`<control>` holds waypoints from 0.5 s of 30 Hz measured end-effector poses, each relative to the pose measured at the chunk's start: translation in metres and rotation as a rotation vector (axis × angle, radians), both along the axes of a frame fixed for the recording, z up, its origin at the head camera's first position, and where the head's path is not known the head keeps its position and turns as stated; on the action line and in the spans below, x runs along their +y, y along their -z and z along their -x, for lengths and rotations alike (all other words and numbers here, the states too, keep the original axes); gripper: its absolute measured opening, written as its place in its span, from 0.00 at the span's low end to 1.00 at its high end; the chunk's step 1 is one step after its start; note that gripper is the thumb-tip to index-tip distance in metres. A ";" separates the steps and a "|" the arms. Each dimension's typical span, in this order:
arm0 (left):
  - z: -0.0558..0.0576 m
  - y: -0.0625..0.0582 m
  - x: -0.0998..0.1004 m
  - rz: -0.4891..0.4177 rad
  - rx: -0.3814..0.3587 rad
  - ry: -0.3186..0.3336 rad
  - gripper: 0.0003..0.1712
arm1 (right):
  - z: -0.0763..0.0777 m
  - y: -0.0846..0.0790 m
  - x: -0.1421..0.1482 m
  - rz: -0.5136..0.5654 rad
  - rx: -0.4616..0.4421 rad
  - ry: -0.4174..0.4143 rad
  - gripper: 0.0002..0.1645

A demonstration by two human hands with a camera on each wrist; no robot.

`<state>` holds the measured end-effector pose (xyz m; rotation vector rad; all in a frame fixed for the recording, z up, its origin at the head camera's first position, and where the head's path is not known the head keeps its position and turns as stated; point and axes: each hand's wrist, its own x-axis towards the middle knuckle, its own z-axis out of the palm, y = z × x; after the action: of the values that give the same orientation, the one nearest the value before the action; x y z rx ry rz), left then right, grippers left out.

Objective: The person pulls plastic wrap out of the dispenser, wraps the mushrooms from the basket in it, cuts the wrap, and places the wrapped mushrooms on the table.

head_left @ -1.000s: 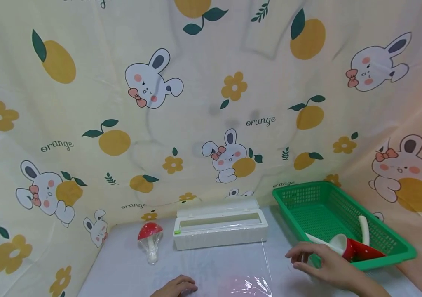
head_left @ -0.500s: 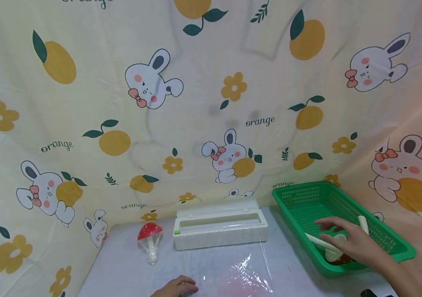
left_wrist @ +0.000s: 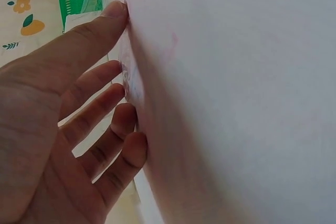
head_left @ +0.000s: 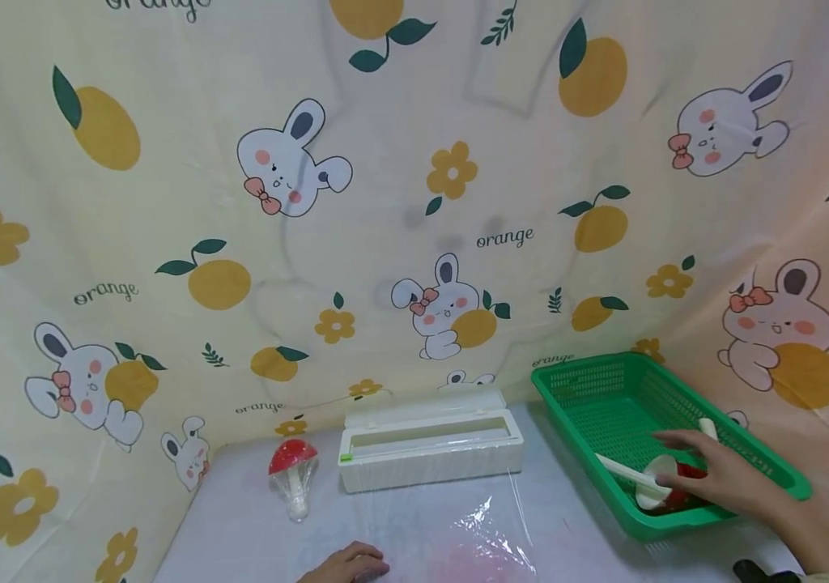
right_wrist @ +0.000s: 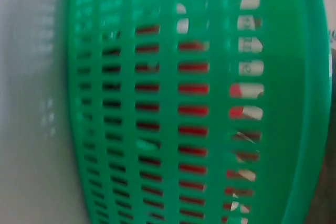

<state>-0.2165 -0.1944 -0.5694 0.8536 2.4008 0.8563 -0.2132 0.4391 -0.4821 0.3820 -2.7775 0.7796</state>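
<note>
My right hand (head_left: 720,478) reaches into the green basket (head_left: 553,421), thumb and fingers apart, over a red mushroom cap (head_left: 690,471) with a white underside. Beside the thumb lies a white stem (head_left: 626,471); another white stem (head_left: 708,427) shows behind the fingers. In the right wrist view the basket's slatted wall (right_wrist: 210,98) hides this hand. My left hand (head_left: 345,563) rests its fingertips on the clear plastic film (head_left: 451,518) at the table's front; in the left wrist view its fingers (left_wrist: 86,90) are slightly bent and hold nothing.
A white cling film dispenser (head_left: 432,471) with a raised lid stands at the back, its film drawn forward over the table (head_left: 232,518). To its left lies a red-capped mushroom (head_left: 294,478) wrapped in clear film. A printed cloth (head_left: 385,202) hangs behind.
My right hand has moved from the basket's near left side to the right, into the basket over the mushroom pieces. My left hand has stayed in place. The head view has shifted slightly.
</note>
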 end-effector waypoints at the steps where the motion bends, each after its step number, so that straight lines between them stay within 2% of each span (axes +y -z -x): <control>1: 0.000 0.001 -0.001 -0.011 0.001 0.004 0.18 | 0.001 0.001 0.003 -0.004 -0.025 0.000 0.40; 7: 0.000 0.005 -0.002 -0.037 0.027 0.019 0.18 | 0.003 0.001 0.016 -0.020 -0.150 -0.045 0.44; 10: -0.001 0.005 -0.002 -0.030 0.031 0.018 0.18 | 0.004 -0.003 0.020 -0.027 -0.219 -0.043 0.46; 15: -0.004 0.002 0.000 -0.007 0.026 -0.027 0.18 | 0.007 -0.007 0.022 -0.040 -0.297 -0.042 0.49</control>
<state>-0.2126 -0.1944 -0.5717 0.8416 2.4385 0.8699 -0.2205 0.4615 -0.4747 0.3582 -3.0732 0.8546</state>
